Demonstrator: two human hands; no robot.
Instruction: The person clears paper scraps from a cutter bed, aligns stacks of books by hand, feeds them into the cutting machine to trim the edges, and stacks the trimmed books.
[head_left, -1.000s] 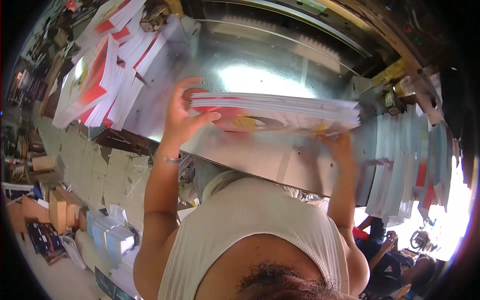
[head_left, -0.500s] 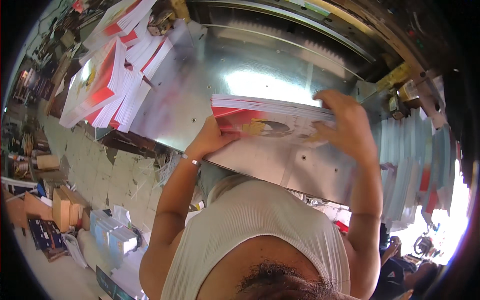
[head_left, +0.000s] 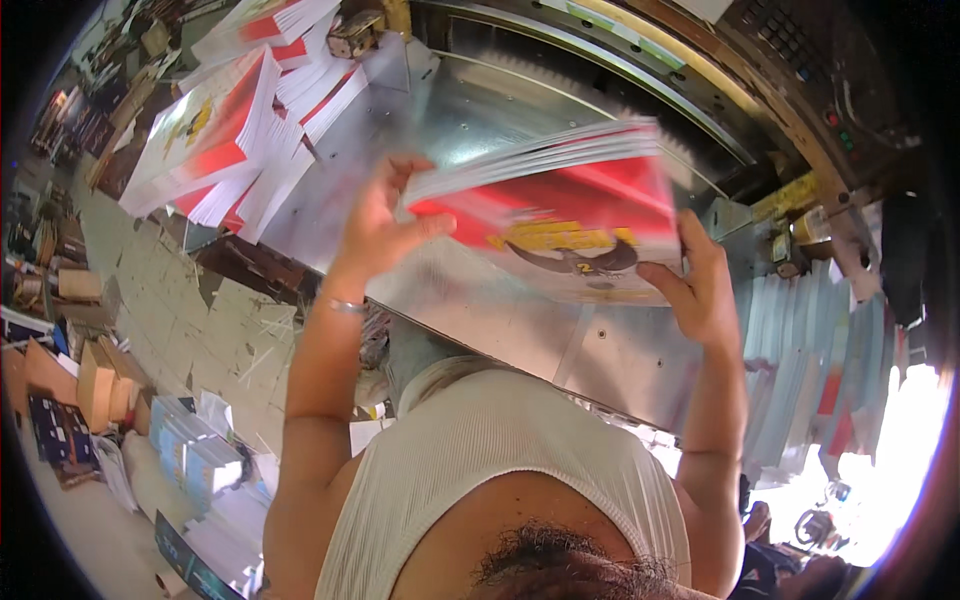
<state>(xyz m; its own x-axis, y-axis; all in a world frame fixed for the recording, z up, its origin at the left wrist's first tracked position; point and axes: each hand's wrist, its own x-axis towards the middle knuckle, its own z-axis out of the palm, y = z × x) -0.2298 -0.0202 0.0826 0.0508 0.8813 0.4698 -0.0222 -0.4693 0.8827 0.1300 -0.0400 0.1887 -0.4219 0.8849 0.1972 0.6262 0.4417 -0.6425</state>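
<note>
Head view: left hand [head_left: 383,228] and right hand [head_left: 706,290] share a grip holding booklets [head_left: 575,215]; tan boxes [head_left: 97,387], contents hidden.

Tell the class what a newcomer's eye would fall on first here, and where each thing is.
Probably the bright red-and-white booklet stack, held between the left hand and right hand above the shiny metal table. Next might come the similar booklet pile at upper left, then the pale paper stacks lined up at right.
</note>
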